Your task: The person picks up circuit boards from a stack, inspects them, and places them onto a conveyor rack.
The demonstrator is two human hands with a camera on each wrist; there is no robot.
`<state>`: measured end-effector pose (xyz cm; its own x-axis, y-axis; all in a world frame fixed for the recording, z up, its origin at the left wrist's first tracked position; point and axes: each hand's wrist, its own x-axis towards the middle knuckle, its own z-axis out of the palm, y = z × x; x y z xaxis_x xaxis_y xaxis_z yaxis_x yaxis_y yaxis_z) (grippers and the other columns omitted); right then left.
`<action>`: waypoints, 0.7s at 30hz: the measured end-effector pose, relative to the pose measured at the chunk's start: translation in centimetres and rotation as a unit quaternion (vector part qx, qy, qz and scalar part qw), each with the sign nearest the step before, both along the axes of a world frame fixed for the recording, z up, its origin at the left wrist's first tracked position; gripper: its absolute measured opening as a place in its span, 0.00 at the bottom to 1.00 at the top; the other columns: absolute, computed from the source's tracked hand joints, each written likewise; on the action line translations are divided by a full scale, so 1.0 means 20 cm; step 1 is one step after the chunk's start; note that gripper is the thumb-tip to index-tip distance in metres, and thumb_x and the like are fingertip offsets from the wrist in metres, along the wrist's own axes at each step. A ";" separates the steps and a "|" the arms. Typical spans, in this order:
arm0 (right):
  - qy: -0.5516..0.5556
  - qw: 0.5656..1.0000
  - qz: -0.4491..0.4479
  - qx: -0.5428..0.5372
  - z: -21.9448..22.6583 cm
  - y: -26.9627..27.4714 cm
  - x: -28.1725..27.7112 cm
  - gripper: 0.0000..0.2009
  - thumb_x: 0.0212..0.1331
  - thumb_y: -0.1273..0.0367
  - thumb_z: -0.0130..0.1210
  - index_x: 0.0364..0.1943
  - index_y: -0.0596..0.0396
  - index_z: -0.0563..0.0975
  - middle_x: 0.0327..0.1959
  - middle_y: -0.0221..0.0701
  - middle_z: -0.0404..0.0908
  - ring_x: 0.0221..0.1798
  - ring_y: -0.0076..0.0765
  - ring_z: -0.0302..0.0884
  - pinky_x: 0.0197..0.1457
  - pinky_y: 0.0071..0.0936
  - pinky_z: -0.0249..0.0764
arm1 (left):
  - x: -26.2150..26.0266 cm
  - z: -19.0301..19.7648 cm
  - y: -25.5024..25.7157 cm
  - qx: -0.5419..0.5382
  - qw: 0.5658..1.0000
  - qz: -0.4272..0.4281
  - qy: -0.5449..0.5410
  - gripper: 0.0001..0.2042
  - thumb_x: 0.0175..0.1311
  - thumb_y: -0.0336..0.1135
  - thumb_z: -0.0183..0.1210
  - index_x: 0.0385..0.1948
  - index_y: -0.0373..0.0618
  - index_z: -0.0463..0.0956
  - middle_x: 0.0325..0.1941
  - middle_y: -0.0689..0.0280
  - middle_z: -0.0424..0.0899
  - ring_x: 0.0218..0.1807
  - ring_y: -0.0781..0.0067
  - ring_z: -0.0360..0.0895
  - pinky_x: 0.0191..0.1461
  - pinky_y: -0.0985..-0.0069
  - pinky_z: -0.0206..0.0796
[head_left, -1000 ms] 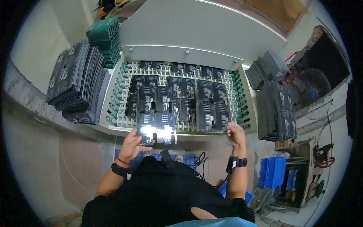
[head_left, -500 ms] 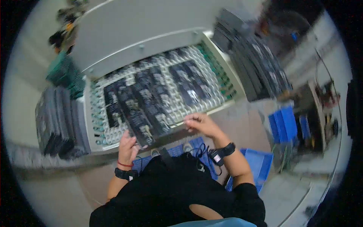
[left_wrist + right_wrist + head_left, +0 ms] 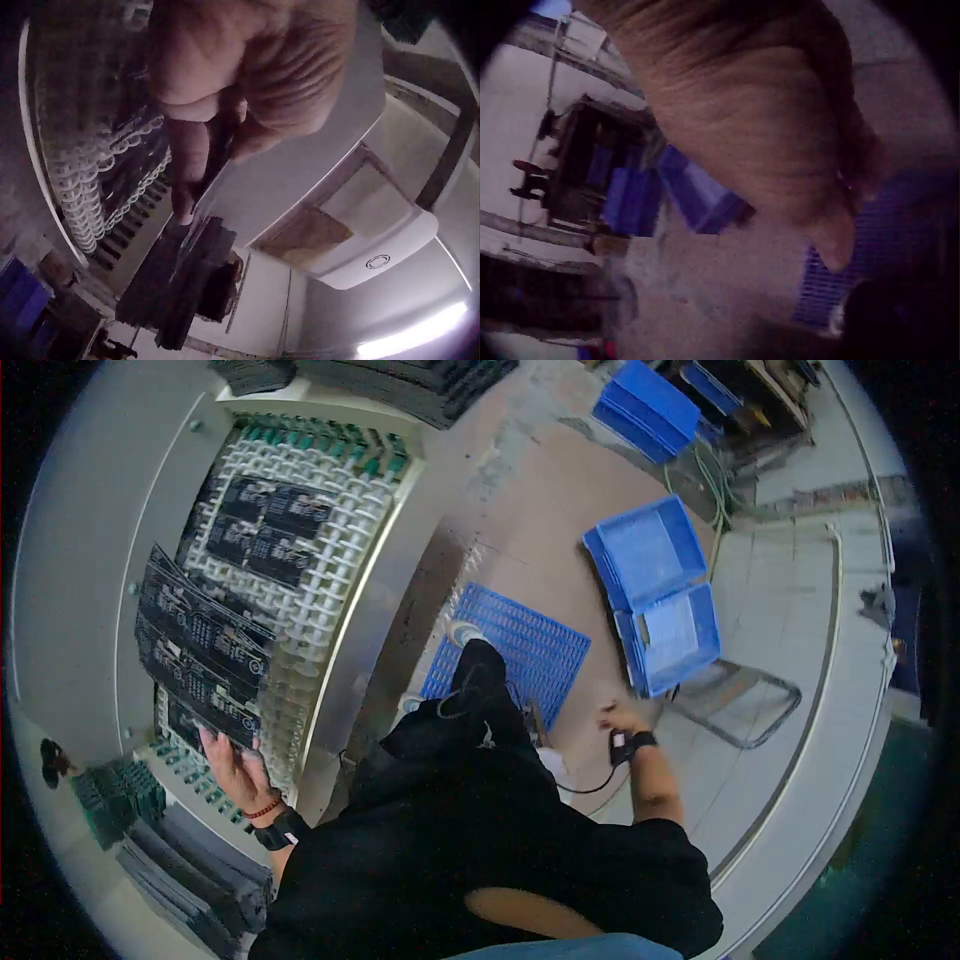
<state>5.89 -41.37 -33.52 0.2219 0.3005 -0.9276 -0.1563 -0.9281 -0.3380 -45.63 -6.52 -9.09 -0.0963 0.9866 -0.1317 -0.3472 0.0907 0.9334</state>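
In the head view my left hand (image 3: 238,772) grips the near edge of dark printed circuit board panels (image 3: 200,650), held over a bed of white rollers (image 3: 335,575). From the left wrist, a thumb and fingers pinch the panels edge-on. Another dark circuit board panel (image 3: 265,530) lies on the rollers farther along. My right hand (image 3: 622,716) hangs away from the machine, fingers loosely curled around nothing, near a metal-framed stool (image 3: 745,705). The right wrist view has the hand (image 3: 757,135) large, with no object in it.
Two blue bins (image 3: 645,550) stand on the floor beside the stool. Under my feet lies a blue slatted mat (image 3: 540,650). Stacks of dark panels (image 3: 190,880) flank the machine, with green racks (image 3: 115,795) close by. A cable (image 3: 590,790) trails near my right wrist.
My body and view have turned right, away from the machine. My right hand has left the roller bed and swung out over the floor; the left still holds panels, now raised over the rollers.
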 end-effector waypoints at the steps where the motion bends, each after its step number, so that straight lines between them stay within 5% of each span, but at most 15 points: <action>1: 0.042 0.999 0.000 0.019 -0.16 -0.16 -0.15 0.17 0.41 0.62 0.63 0.36 0.57 0.78 0.30 0.30 0.78 0.32 0.27 0.74 0.34 0.26 0.70 | 0.02 0.01 0.01 0.002 1.000 0.013 -0.002 0.24 0.61 0.28 0.47 0.61 0.45 0.52 0.53 0.64 0.69 0.45 0.72 0.72 0.38 0.69 0.73; 2: 0.082 0.996 0.004 0.035 -0.29 -0.25 -0.29 0.18 0.41 0.62 0.64 0.36 0.58 0.78 0.32 0.30 0.78 0.34 0.28 0.75 0.36 0.26 0.70 | 0.04 0.03 0.03 0.017 0.999 -0.036 -0.015 0.24 0.62 0.28 0.46 0.60 0.45 0.53 0.52 0.64 0.70 0.43 0.74 0.75 0.35 0.74 0.76; 4: 0.070 0.980 0.152 0.106 0.08 0.03 -0.56 0.21 0.40 0.61 0.65 0.38 0.60 0.77 0.31 0.32 0.78 0.37 0.29 0.74 0.42 0.26 0.70 | 0.01 0.02 0.06 0.011 0.999 -0.042 -0.007 0.23 0.62 0.28 0.46 0.60 0.45 0.53 0.51 0.64 0.71 0.43 0.74 0.75 0.35 0.75 0.76; 8: 0.031 0.938 0.223 0.264 -0.35 -0.09 -0.86 0.24 0.37 0.58 0.66 0.37 0.60 0.77 0.33 0.35 0.79 0.40 0.34 0.75 0.43 0.28 0.70 | 0.04 0.07 0.06 0.012 0.999 -0.027 0.022 0.23 0.62 0.30 0.47 0.60 0.44 0.55 0.51 0.63 0.71 0.43 0.74 0.75 0.34 0.77 0.75; 10: -0.186 0.859 0.419 0.227 -0.42 -0.04 -0.87 0.26 0.34 0.55 0.65 0.40 0.55 0.77 0.37 0.39 0.79 0.44 0.43 0.75 0.49 0.31 0.68 | 0.03 0.06 0.07 0.017 0.999 -0.024 0.045 0.23 0.62 0.31 0.48 0.59 0.43 0.55 0.52 0.63 0.71 0.44 0.74 0.74 0.34 0.79 0.73; 11: -0.179 0.858 0.422 0.233 -0.45 -0.01 -0.88 0.26 0.34 0.55 0.65 0.40 0.55 0.77 0.37 0.39 0.79 0.44 0.43 0.75 0.49 0.31 0.68 | 0.00 0.06 0.07 0.018 0.998 -0.017 0.052 0.23 0.62 0.31 0.48 0.59 0.43 0.55 0.52 0.63 0.71 0.44 0.74 0.74 0.34 0.79 0.73; 13: -0.031 0.772 0.614 0.161 -0.48 0.13 -0.81 0.29 0.41 0.56 0.61 0.50 0.52 0.71 0.47 0.44 0.74 0.39 0.46 0.77 0.40 0.50 0.69 | 0.00 0.06 0.08 0.031 0.996 -0.012 0.089 0.23 0.62 0.30 0.47 0.59 0.43 0.55 0.52 0.63 0.70 0.45 0.74 0.73 0.35 0.80 0.73; 14: 0.019 0.802 0.584 0.126 -0.28 0.25 -0.79 0.28 0.33 0.53 0.64 0.45 0.42 0.76 0.41 0.41 0.78 0.49 0.44 0.73 0.56 0.46 0.59 | 0.04 0.08 0.08 0.035 0.997 -0.030 0.069 0.23 0.62 0.30 0.47 0.60 0.42 0.55 0.53 0.63 0.70 0.45 0.74 0.73 0.36 0.80 0.72; 16: -0.044 0.678 0.711 0.182 -0.38 0.19 -0.87 0.18 0.52 0.56 0.50 0.41 0.52 0.75 0.40 0.35 0.77 0.41 0.46 0.72 0.50 0.43 0.64 | 0.06 0.06 0.01 0.049 0.992 0.020 0.118 0.23 0.62 0.30 0.46 0.60 0.42 0.54 0.53 0.63 0.70 0.44 0.73 0.73 0.36 0.79 0.71; 17: -0.040 0.665 0.720 0.195 -0.42 0.20 -0.89 0.18 0.52 0.56 0.50 0.41 0.52 0.75 0.40 0.35 0.77 0.41 0.46 0.72 0.50 0.43 0.64 | 0.05 0.06 0.01 0.052 0.984 0.058 0.160 0.23 0.62 0.30 0.46 0.60 0.42 0.54 0.53 0.63 0.70 0.44 0.73 0.73 0.37 0.79 0.70; 21: -0.012 0.713 0.666 0.220 -0.45 0.32 -0.94 0.17 0.52 0.58 0.50 0.41 0.53 0.75 0.39 0.34 0.77 0.41 0.44 0.72 0.48 0.41 0.66 | 0.17 0.14 0.10 0.035 0.998 -0.018 0.056 0.24 0.61 0.29 0.47 0.60 0.41 0.54 0.54 0.61 0.69 0.47 0.69 0.73 0.37 0.75 0.70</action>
<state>-12.81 -34.95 -42.57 -0.5172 0.5211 -0.6790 0.7749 -0.0517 -0.6300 -42.29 -4.55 -6.37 -0.0705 0.9961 -0.0530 -0.2380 0.0348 0.9706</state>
